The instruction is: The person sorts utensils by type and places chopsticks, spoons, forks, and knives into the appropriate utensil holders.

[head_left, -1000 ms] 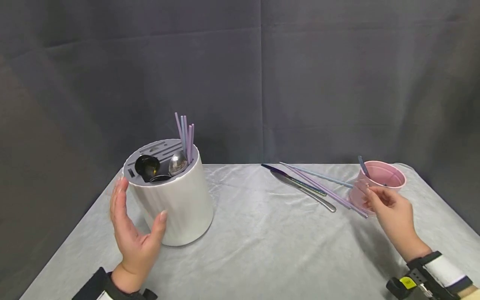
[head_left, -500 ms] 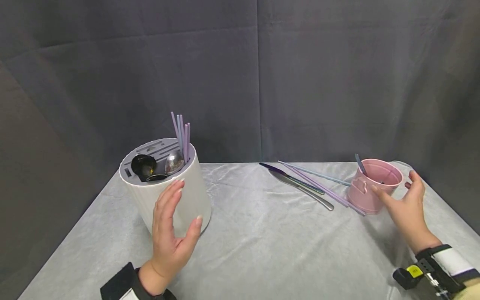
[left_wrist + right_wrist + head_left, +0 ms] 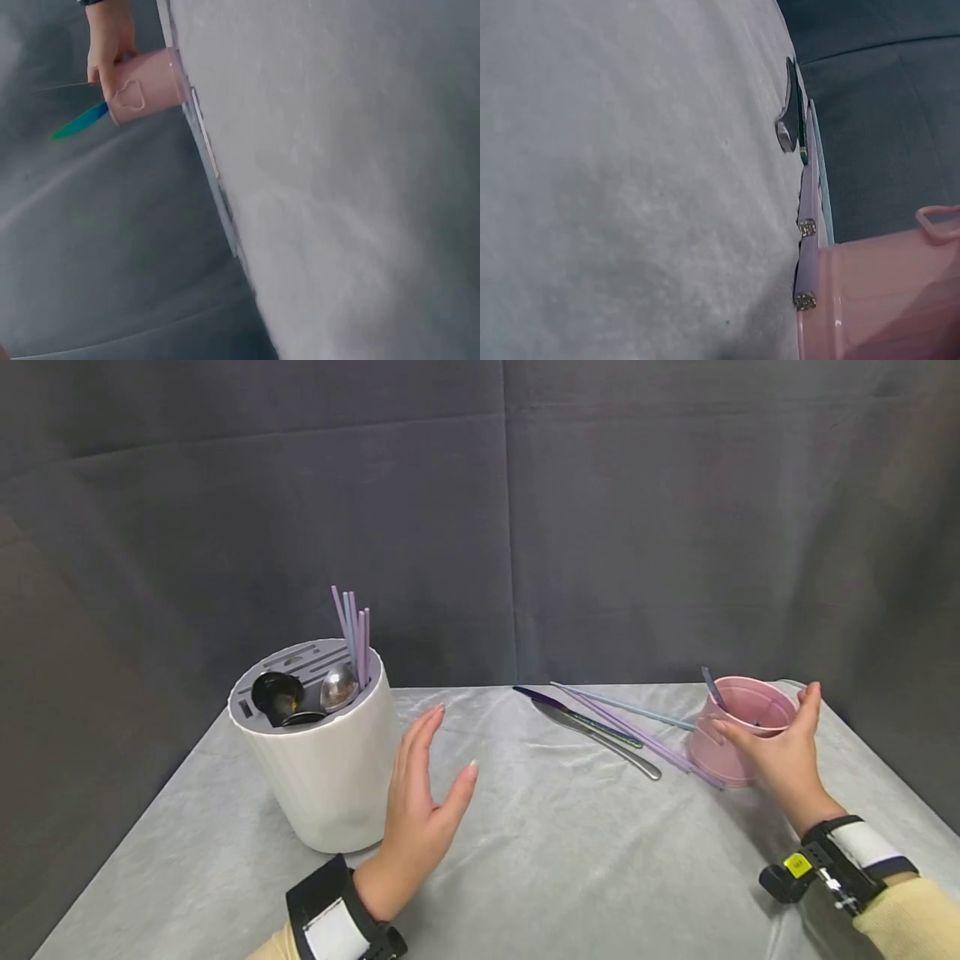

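Note:
My right hand (image 3: pixel 783 768) holds a small pink bucket (image 3: pixel 723 760) from the near side, thumb on its left wall and fingers at the right of the rim. A table knife's blue-green blade (image 3: pixel 81 122) sticks up out of the bucket in the left wrist view. My left hand (image 3: pixel 412 814) is over the table with fingers extended and thumb spread, holding nothing. Beside the bucket lie purple chopsticks (image 3: pixel 637 731) and a pale blue chopstick (image 3: pixel 652 715). Left of these are a silver table knife (image 3: pixel 600 737) and a dark iridescent knife (image 3: pixel 553 701).
A white utensil holder (image 3: pixel 322 785) with a slotted grey top stands at the left. It bears a black ladle (image 3: pixel 277 693), a silver spoon (image 3: pixel 339 687) and several upright chopsticks (image 3: pixel 362 639). Grey cloth (image 3: pixel 540 860) covers the table; a dark curtain (image 3: pixel 637 527) hangs behind.
My right hand has gone from in front of the bucket to around its rim. My left hand has moved right, away from the utensil holder. The view has shifted slightly.

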Demonstrator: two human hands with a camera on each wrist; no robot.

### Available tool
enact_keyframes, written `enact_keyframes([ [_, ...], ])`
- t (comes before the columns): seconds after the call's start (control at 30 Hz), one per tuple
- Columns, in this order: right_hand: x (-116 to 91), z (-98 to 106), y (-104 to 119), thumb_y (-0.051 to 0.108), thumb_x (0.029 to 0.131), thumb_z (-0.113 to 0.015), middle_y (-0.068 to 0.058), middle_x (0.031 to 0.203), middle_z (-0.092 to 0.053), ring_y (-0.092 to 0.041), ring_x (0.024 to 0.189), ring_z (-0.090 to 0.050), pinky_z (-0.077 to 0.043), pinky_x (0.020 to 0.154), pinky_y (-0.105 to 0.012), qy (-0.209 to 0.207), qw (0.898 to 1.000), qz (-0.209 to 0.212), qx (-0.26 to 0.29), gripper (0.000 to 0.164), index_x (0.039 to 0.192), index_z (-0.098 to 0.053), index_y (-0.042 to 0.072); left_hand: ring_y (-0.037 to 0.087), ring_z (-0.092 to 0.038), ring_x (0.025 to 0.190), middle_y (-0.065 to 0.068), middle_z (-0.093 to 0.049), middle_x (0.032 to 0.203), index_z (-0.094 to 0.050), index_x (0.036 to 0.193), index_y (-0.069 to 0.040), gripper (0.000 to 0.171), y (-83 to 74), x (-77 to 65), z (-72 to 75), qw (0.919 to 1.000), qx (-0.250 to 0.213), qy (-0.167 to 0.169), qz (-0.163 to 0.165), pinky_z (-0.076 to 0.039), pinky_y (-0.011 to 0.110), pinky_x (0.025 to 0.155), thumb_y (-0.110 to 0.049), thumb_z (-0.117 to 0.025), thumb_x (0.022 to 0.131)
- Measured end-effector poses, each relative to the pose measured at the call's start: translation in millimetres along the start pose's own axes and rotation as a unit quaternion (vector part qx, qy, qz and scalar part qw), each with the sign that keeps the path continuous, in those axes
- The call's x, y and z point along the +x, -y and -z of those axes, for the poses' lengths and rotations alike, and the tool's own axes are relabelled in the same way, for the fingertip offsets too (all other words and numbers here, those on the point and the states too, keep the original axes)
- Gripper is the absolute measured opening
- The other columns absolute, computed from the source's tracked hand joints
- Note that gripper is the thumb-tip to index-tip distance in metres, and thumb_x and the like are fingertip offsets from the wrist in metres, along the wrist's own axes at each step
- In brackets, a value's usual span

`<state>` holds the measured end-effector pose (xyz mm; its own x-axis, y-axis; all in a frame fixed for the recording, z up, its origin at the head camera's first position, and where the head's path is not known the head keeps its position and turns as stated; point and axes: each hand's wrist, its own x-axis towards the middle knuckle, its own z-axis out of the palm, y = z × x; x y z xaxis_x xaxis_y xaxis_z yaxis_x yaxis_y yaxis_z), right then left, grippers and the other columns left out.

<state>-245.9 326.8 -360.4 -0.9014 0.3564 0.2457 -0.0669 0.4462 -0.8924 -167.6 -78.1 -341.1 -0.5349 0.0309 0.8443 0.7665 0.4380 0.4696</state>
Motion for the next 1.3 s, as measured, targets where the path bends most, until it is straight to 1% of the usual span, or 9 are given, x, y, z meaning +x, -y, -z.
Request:
enact_keyframes([
  [0.07,1,1,-1,0.027,0.085,-0.075,-0.014,0.161,0.01,-0.035,0.146,-0.002,-0.008,0.114,-0.052,-0.001,1.0,0.001,-0.002,0.119,0.152,0.023,0.02,0.033,-0.042,0.129,0.019,-0.046,0.139,-0.042,0.139,0.005,0.054,0.9,0.3,-8.4,0.9982,-0.007,0.019,0.057,-0.033,0.048,0.105,-0.011,-0.062,0.092],
  [0.17,3,3,-3,0.029,0.087,-0.073,-0.016,0.16,0.005,-0.037,0.145,-0.005,-0.011,0.113,-0.053,0.001,1.0,0.002,-0.001,0.114,0.153,0.02,0.019,0.033,-0.045,0.124,0.018,-0.051,0.133,-0.043,0.137,0.005,0.053,3.2,2.2,-23.5,0.9893,-0.013,0.045,0.138,-0.035,0.052,0.102,-0.009,-0.064,0.091],
  [0.37,5,3,-9,0.03,0.088,-0.07,-0.016,0.16,0.0,-0.033,0.145,-0.01,-0.012,0.115,-0.048,-0.001,1.0,0.005,0.021,0.108,0.154,0.015,0.018,0.035,-0.049,0.115,0.017,-0.058,0.122,-0.046,0.133,0.006,0.048,9.2,10.7,-56.6,0.9577,-0.04,0.081,0.273,-0.037,0.051,0.097,-0.015,-0.063,0.093],
  [0.5,5,-1,-13,0.03,0.089,-0.069,-0.016,0.16,-0.003,-0.033,0.144,-0.013,-0.013,0.116,-0.046,-0.007,0.999,0.012,0.031,0.106,0.154,0.014,0.019,0.034,-0.05,0.111,0.016,-0.059,0.117,-0.048,0.131,0.005,0.046,14.3,15.9,-77.4,0.9376,-0.056,0.105,0.327,-0.039,0.048,0.095,-0.018,-0.061,0.094],
  [0.6,3,-4,-16,0.029,0.088,-0.07,-0.015,0.159,-0.007,-0.032,0.143,-0.016,-0.015,0.115,-0.045,-0.014,0.999,0.011,0.037,0.104,0.155,0.011,0.019,0.034,-0.051,0.109,0.016,-0.06,0.114,-0.049,0.13,0.005,0.045,18.4,17.5,-91.7,0.9248,-0.058,0.125,0.354,-0.04,0.047,0.094,-0.02,-0.061,0.094],
  [0.7,2,-7,-16,0.027,0.088,-0.07,-0.015,0.158,-0.012,-0.031,0.142,-0.019,-0.017,0.115,-0.042,-0.025,0.999,0.009,0.045,0.102,0.155,0.006,0.019,0.034,-0.054,0.106,0.016,-0.061,0.111,-0.051,0.127,0.005,0.043,20.8,19.0,-104.1,0.9163,-0.049,0.139,0.372,-0.042,0.045,0.092,-0.019,-0.062,0.093],
  [0.9,1,-9,-15,0.024,0.088,-0.071,-0.019,0.154,-0.019,-0.033,0.14,-0.024,-0.02,0.115,-0.041,-0.026,0.998,0.024,0.045,0.098,0.155,0.0,0.015,0.03,-0.059,0.094,0.015,-0.062,0.102,-0.057,0.119,0.006,0.037,23.7,26.1,-125.9,0.895,-0.037,0.152,0.418,-0.048,0.038,0.082,-0.02,-0.063,0.092],
  [1.1,-1,-10,-16,0.024,0.087,-0.072,-0.019,0.151,-0.024,-0.034,0.137,-0.028,-0.024,0.113,-0.044,-0.028,0.998,0.029,0.038,0.097,0.154,-0.002,0.013,0.024,-0.061,0.088,0.011,-0.066,0.094,-0.064,0.108,0.002,0.031,26.5,31.0,-150.1,0.8874,0.029,0.206,0.411,-0.048,0.032,0.078,-0.025,-0.064,0.092],
  [1.3,-1,-7,-16,0.027,0.089,-0.07,-0.02,0.152,-0.022,-0.037,0.138,-0.026,-0.023,0.113,-0.048,-0.022,0.999,0.031,0.029,0.096,0.154,-0.001,0.014,0.025,-0.063,0.083,0.013,-0.069,0.091,-0.069,0.093,0.003,0.032,27.2,36.6,-176.4,0.8692,0.07,0.261,0.414,-0.05,0.033,0.074,-0.029,-0.064,0.092],
])
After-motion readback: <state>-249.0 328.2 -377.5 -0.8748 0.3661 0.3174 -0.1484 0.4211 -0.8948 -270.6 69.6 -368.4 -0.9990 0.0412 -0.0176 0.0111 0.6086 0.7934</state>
